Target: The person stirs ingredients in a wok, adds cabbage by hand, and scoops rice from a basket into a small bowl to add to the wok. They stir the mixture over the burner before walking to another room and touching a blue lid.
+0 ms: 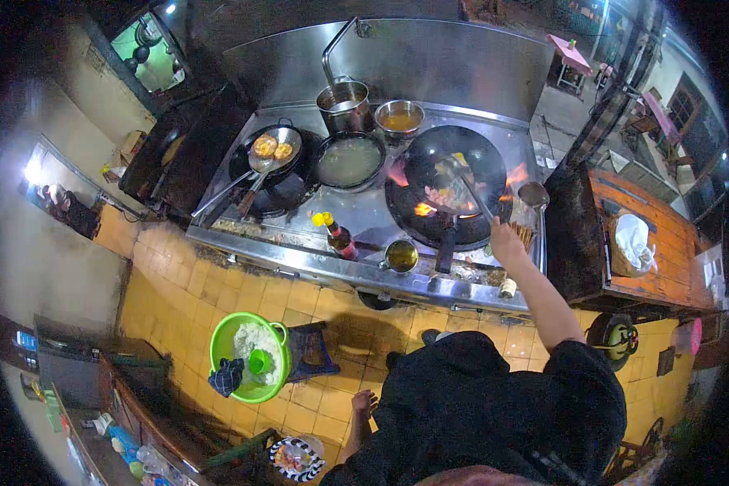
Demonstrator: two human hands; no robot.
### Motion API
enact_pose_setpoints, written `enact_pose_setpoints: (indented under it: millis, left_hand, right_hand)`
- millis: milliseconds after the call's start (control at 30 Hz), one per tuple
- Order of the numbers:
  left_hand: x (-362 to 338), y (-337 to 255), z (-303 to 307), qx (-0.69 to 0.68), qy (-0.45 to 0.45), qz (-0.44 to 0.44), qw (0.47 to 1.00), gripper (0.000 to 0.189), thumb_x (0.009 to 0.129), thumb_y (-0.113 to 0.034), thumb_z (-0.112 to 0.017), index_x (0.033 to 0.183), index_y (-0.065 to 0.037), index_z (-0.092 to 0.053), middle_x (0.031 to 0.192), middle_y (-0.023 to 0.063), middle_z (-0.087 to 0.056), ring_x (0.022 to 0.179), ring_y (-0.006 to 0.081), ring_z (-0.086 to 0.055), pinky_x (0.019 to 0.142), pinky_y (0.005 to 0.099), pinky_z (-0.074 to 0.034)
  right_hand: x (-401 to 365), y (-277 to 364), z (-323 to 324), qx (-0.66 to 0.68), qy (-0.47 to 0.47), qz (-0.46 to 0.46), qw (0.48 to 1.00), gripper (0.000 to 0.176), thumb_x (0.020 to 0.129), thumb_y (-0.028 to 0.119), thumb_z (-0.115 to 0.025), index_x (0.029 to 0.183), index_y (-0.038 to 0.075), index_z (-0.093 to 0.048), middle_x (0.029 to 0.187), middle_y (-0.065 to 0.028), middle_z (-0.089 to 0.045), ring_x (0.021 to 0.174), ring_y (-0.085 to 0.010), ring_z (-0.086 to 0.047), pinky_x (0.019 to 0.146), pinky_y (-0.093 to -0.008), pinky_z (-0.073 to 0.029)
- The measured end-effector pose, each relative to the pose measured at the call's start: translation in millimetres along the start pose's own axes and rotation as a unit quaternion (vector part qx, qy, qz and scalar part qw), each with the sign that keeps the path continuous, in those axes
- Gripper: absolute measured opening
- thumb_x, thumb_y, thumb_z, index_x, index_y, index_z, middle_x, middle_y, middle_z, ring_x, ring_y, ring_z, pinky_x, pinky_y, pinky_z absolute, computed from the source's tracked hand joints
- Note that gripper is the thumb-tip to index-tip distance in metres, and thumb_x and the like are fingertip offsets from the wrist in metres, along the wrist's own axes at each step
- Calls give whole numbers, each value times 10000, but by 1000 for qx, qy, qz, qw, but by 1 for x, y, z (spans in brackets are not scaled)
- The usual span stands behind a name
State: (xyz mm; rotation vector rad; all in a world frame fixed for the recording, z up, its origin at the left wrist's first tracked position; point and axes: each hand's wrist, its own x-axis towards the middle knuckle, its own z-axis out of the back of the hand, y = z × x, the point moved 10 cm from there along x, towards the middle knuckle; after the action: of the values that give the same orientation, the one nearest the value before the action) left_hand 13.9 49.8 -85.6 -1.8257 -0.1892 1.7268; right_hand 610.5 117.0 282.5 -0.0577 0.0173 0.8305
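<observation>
My right hand (507, 243) is closed around the long handle of a wok spatula (471, 190). The spatula's head reaches into a black wok (483, 166), among pieces of pinkish and yellow food (445, 194). Orange flames (425, 210) show around the wok, and its dark handle (447, 247) points toward me. Down by my side hangs my left hand (364, 402), fingers loosely apart, with nothing visible in it. Near the stove's front edge are a dark sauce bottle (342, 241) with a yellow cap and a metal cup of yellowish liquid (401, 256).
A strainer with fried food (274, 148) rests over the left wok. Behind stand a steel pot (343, 105), a bowl of orange-brown liquid (399, 119) and a pan of cloudy liquid (350, 159). A green basin of rice (255, 394) stands behind me, left; a wooden table (644, 206) stands right.
</observation>
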Motion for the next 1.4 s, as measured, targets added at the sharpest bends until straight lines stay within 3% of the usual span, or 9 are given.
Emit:
enact_pose_setpoints:
  millis: [233,300,500,633,733,833,900,1167,1400]
  left_hand:
    - [22,-18,-30,18,74,-39,996,379,786,-234,-595,1127,-84,-525,1030,139,-602,895,286,-591,699,429,-506]
    - [33,-19,-36,26,92,-53,994,382,774,-226,-609,1119,-85,-525,1004,133,-608,874,273,-591,687,424,-507]
    - [54,-52,-49,324,113,-259,903,395,738,-201,-652,1096,-90,-525,924,115,-625,810,235,-590,649,406,-508]
    - [74,-28,-42,-68,167,-85,980,339,689,-221,-701,986,-96,-595,873,67,-639,868,231,-591,757,392,-494]
    - [57,-56,-51,106,167,-395,897,315,730,-159,-664,1019,-74,-571,854,82,-635,816,227,-604,713,401,-497]
    - [28,-61,-67,378,130,-425,812,303,772,-91,-606,1063,-44,-530,815,116,-618,693,196,-594,578,390,-510]
    - [22,-23,-47,-130,105,-2,986,323,754,-52,-613,1067,-49,-535,807,110,-620,592,157,-557,535,334,-491]
    - [-7,-13,-41,-2,122,-106,987,529,845,-379,-552,1147,53,-509,999,195,-614,875,261,-617,756,365,-508]
    - [8,-26,-30,19,40,-79,996,407,804,-171,-582,1148,26,-488,886,157,-629,714,226,-609,631,360,-529]
  right_hand:
    - [-7,-44,46,-8,25,-14,1000,254,860,197,-432,1003,43,-576,773,-147,-626,808,-291,-639,634,-434,-507]
    - [-11,-23,30,-51,-230,64,970,219,872,124,-425,914,3,-601,685,-129,-607,608,-272,-619,518,-403,-504]
    - [-4,-33,50,-42,-84,107,990,209,866,145,-453,792,17,-601,703,-124,-596,557,-260,-590,491,-365,-498]
    - [-6,-33,74,-15,-115,75,990,212,861,128,-443,778,1,-592,674,-141,-593,526,-289,-572,480,-385,-481]
    - [31,-33,-43,-6,-98,85,992,207,831,138,-469,864,-35,-579,773,-202,-603,688,-338,-594,615,-419,-482]
    - [24,-40,-3,126,-10,109,986,293,771,164,-530,954,-61,-569,868,-271,-593,840,-383,-594,742,-428,-470]
    - [24,-63,-4,139,127,149,971,340,743,170,-551,982,-72,-542,868,-285,-586,840,-409,-580,735,-435,-472]
    - [32,-58,-28,107,8,-9,994,278,794,150,-476,1011,-7,-551,962,-248,-599,846,-385,-604,766,-448,-485]
    - [22,-81,3,71,183,-21,980,363,779,249,-576,1034,-8,-547,958,-242,-602,891,-376,-586,772,-438,-475]
